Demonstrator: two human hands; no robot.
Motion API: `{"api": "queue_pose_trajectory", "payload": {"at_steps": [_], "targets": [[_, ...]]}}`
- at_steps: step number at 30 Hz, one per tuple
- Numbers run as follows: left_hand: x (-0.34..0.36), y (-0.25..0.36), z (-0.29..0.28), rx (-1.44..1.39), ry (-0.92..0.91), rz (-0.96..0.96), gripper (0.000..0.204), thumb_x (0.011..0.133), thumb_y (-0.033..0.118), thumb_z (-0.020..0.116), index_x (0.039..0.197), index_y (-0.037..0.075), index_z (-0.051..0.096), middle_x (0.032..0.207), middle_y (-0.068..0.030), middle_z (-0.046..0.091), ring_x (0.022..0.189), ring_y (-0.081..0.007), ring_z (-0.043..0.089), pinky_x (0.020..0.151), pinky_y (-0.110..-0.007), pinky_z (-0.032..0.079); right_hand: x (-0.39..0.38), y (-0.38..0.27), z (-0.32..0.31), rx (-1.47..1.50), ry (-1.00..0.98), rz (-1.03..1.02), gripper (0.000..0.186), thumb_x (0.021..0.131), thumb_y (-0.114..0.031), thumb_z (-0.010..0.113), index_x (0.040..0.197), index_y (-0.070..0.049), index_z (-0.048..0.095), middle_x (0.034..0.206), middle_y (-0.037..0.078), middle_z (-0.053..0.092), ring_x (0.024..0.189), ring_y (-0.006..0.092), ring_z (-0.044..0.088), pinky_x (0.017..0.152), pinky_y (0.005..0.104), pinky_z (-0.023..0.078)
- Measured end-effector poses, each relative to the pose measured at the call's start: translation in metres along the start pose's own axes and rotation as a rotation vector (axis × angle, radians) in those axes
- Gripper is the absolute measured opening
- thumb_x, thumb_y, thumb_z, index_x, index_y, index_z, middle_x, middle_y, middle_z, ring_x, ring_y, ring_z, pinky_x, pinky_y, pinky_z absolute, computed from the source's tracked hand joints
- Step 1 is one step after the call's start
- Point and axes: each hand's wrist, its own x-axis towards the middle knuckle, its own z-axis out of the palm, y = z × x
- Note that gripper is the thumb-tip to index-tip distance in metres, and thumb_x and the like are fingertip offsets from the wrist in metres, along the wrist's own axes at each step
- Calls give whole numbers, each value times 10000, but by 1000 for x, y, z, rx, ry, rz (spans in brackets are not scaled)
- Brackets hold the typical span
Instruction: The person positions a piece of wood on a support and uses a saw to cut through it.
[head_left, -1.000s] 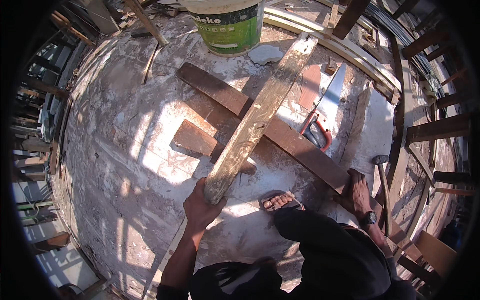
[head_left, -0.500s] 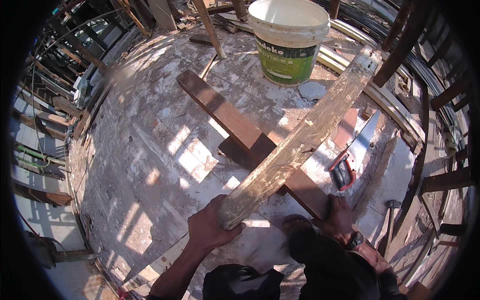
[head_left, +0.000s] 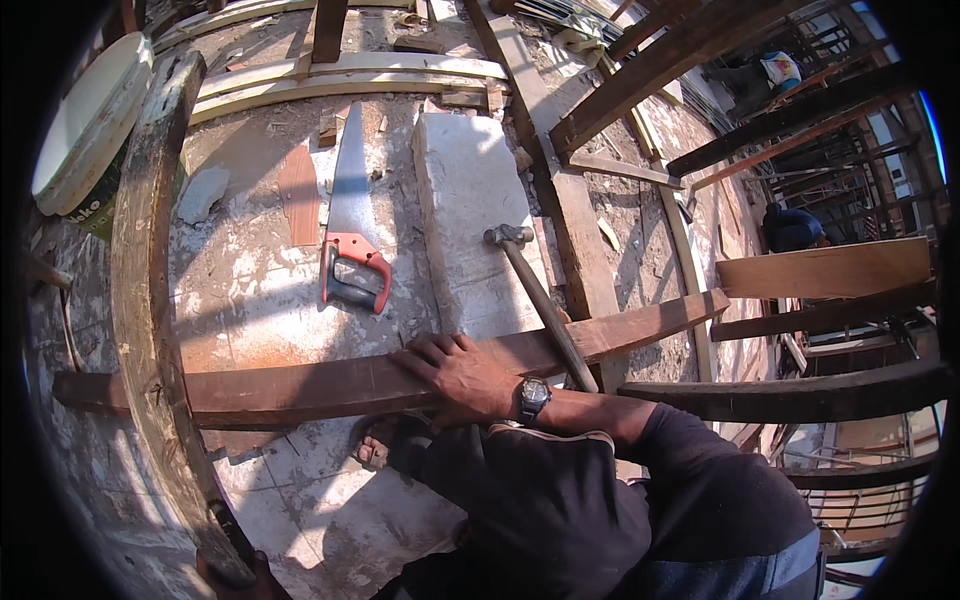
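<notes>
Laying its fingers over the top of the dark plank (head_left: 300, 392), the right hand (head_left: 468, 380) has them slightly apart; whether the thumb clamps underneath I cannot tell. At its wrist is one watch (head_left: 535, 396). Between 7 and 8 o'clock from it, the left hand (head_left: 262, 580) appears clamped around the near end of the weathered beam (head_left: 145, 270), though deep shadow hides most of its fingers.

Two timbers thus lie under the hands. The beam crosses over the plank at 9 o'clock; contact there is hard to judge. Both look stiff and fairly heavy, unlikely to break, the beam rough and probably splintery. Held by one end, the beam would likely feel top-heavy, so a second hold nearer its middle seems wise; the plank should balance best gripped across its edges near mid-length.

Farther out, counting from the right hand: one hammer (head_left: 543, 300), head at 1 o'clock, handle across the plank; one pale block (head_left: 475, 200) at 12; one handsaw (head_left: 350, 215) at 11, with one flat reddish offcut (head_left: 299, 195) beside its blade; one bucket (head_left: 105, 155) at 10, partly behind the beam; one bent-over co-worker (head_left: 795, 232) at 2.
</notes>
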Motion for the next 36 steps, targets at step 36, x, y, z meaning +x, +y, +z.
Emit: {"api": "queue_pose_trajectory", "payload": {"at_steps": [36], "targets": [[70,-93,4,933,-33,258,807,590,187,896,1321,122,561,1054,-129,734,965,-329,725,885,-443,572,27,168,3,208,288,827,549,806,-123,664,1290,44,466,916,201,653,789,357,662,724,448,561]]}}
